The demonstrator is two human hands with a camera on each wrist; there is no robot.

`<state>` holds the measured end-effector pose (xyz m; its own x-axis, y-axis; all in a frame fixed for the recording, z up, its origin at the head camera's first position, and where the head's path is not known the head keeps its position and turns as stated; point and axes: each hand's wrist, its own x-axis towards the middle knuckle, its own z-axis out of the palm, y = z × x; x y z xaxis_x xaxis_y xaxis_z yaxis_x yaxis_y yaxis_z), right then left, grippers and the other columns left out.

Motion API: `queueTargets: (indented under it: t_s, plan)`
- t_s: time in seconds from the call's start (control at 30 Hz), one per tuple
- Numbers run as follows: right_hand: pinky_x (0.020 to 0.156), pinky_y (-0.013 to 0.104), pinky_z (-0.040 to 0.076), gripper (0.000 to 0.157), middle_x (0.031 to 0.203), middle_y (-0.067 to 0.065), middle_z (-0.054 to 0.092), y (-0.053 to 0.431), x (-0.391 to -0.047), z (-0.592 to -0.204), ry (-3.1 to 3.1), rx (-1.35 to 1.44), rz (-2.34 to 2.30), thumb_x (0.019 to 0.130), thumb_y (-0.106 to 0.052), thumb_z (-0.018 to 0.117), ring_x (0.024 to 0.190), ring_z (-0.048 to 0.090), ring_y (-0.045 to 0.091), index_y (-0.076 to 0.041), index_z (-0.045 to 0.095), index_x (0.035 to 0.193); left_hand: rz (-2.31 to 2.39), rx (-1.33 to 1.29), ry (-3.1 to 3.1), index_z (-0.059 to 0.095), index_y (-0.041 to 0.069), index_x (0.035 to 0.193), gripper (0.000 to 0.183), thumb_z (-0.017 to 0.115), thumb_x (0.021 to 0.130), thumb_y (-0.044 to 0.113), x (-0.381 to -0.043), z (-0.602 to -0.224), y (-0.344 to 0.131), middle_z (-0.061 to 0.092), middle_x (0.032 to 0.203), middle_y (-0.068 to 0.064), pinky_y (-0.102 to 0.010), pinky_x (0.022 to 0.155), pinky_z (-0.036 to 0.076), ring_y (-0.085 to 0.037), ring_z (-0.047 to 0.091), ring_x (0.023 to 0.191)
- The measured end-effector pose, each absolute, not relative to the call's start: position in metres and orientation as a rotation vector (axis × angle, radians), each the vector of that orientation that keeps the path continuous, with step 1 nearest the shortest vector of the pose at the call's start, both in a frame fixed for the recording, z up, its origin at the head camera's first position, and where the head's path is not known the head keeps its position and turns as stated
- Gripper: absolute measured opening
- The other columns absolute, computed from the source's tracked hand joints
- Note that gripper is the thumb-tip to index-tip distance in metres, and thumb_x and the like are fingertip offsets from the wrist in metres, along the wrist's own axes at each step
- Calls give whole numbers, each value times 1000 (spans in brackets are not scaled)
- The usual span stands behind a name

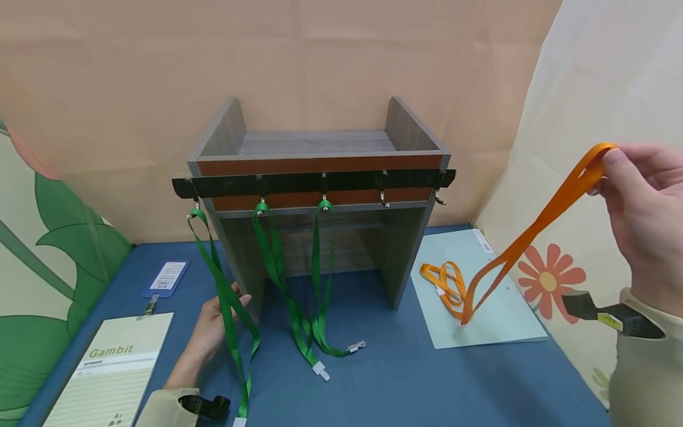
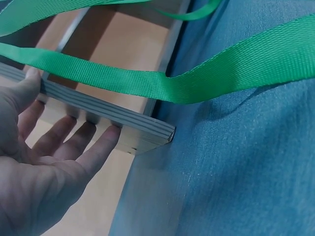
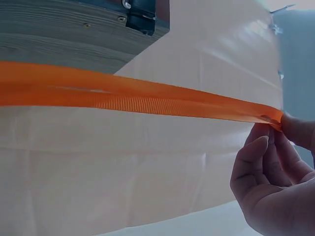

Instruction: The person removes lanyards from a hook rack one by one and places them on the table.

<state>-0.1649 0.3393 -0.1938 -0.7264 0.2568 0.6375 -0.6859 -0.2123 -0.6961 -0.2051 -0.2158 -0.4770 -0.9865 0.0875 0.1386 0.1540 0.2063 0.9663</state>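
In the head view my right hand [image 1: 648, 201], raised at the right, pinches the loop end of an orange lanyard [image 1: 539, 228] between thumb and fingertips. Its strap slants down and left, the lower end over a pale blue sheet. Low on the left, my left hand [image 1: 210, 323] holds the side panel of a grey wooden shelf [image 1: 235, 255]. The left wrist view has the thumb at the panel's front edge and the fingertips [image 2: 112, 135] against its outer face. Green lanyards [image 1: 226, 296] hang from three hooks on the shelf's black rail [image 1: 352, 180]; two hooks [image 1: 383, 198] at the right are bare.
Another orange lanyard [image 1: 444, 284] lies bundled on the pale blue sheet [image 1: 485, 332] at the right. A clipboard [image 1: 114, 362] with a notepad and a blue card [image 1: 166, 279] lie on the blue tabletop [image 1: 384, 367]. Walls of cloth or paper stand behind and at both sides.
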Motion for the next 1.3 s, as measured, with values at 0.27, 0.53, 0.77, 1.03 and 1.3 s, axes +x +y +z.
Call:
queueTargets:
  t_s: [0.27, 0.53, 0.77, 1.03, 1.3]
  plan:
    - [68, 25, 51, 25, 93, 23, 63, 341, -160, -207, -1529, 556, 2005, 90, 9, 56, 79, 56, 28, 26, 52, 109, -1926, -238, -2413, 58, -14, 120, 42, 56, 98, 21, -205, -477, -217, 26, 149, -27, -62, 97, 30, -45, 24, 135]
    - [70, 28, 53, 19, 90, 24, 66, 334, -160, -223, -1620, 618, 2046, 89, 18, 51, 72, 62, 28, 26, 54, 106, -1937, -242, -2413, 57, -14, 121, 43, 56, 98, 23, -205, -474, -215, 24, 149, -27, -62, 98, 28, -45, 22, 135]
    - [68, 24, 52, 19, 89, 21, 66, 339, -157, -238, -1795, 537, 1974, 89, 14, 54, 72, 60, 25, 23, 56, 106, -1937, -248, -2406, 55, -14, 124, 43, 56, 98, 22, -206, -476, -213, 24, 149, -28, -61, 97, 30, -45, 24, 134]
    - [63, 22, 50, 16, 85, 16, 69, 348, -144, -258, -1968, 498, 1888, 90, 14, 54, 73, 63, 21, 19, 60, 104, -1925, -243, -2408, 56, -13, 123, 44, 57, 98, 22, -205, -477, -213, 26, 148, -28, -62, 95, 32, -46, 27, 133]
    - [63, 20, 51, 16, 84, 14, 70, 350, -138, -270, -2026, 456, 1828, 90, 13, 56, 71, 65, 20, 17, 60, 104, -1924, -249, -2400, 57, -13, 122, 42, 57, 98, 20, -204, -476, -214, 26, 148, -29, -60, 94, 33, -46, 28, 132]
